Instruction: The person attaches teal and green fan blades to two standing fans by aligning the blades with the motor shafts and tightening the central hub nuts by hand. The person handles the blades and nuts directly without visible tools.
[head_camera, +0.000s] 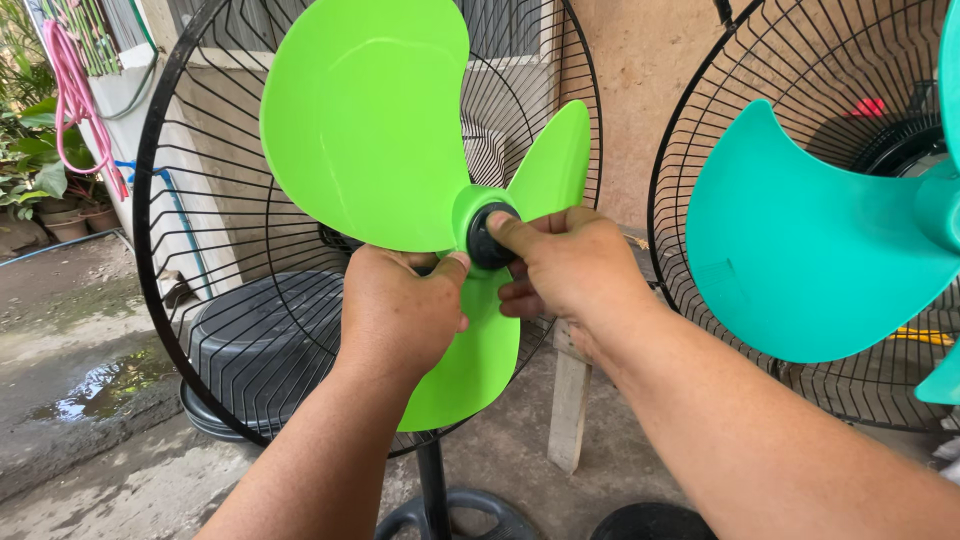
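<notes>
Your black hub cap (489, 238) sits at the centre of the bright green fan blade (400, 170), largely covered by your fingers; its threading is not visible. Your right hand (570, 265) pinches the cap with thumb and fingertips closed on it. Your left hand (400, 310) grips the lower blade beside the hub. Behind stands the black wire guard (200, 300); a teal fan blade (810, 260) is cut off at right.
</notes>
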